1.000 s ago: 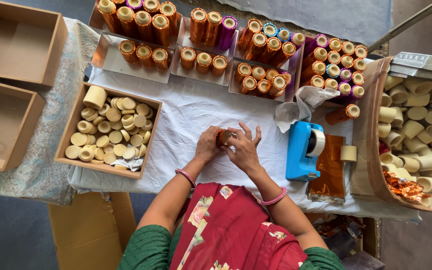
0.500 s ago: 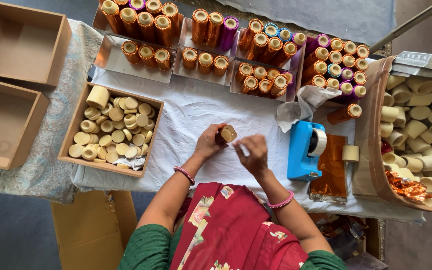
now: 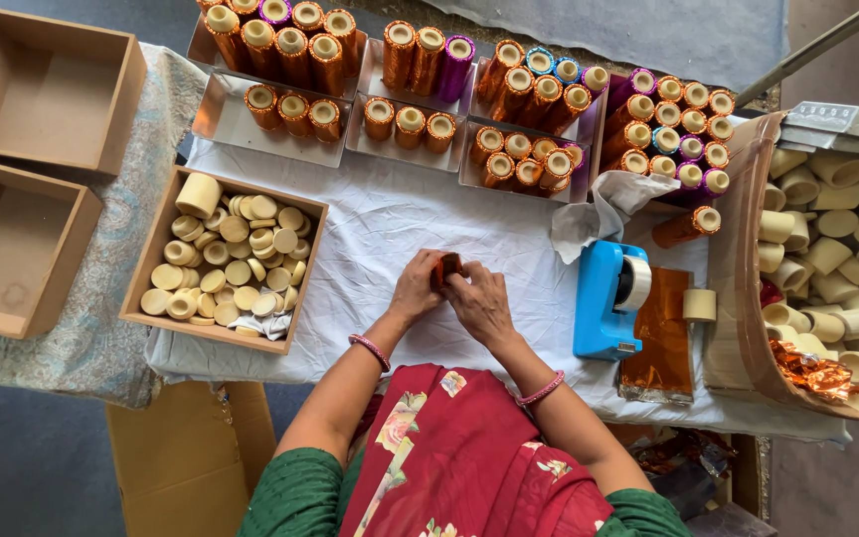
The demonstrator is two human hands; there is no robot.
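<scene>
Hands [image 3: 454, 291] pinch orange foil-wrapped roll [image 3: 446, 268], axis seemingly pointing away.

My tabletop [image 3: 400, 229] is draped in a crumpled white cloth, with a patterned grey cloth [image 3: 82, 348] over its left end. Below me lies a dark blue-grey floor [image 3: 22, 467], lit by soft, even daylight

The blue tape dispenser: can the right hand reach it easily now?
Probably yes. The tape dispenser stands just beside the right hand, with only bare white cloth between them.
</scene>
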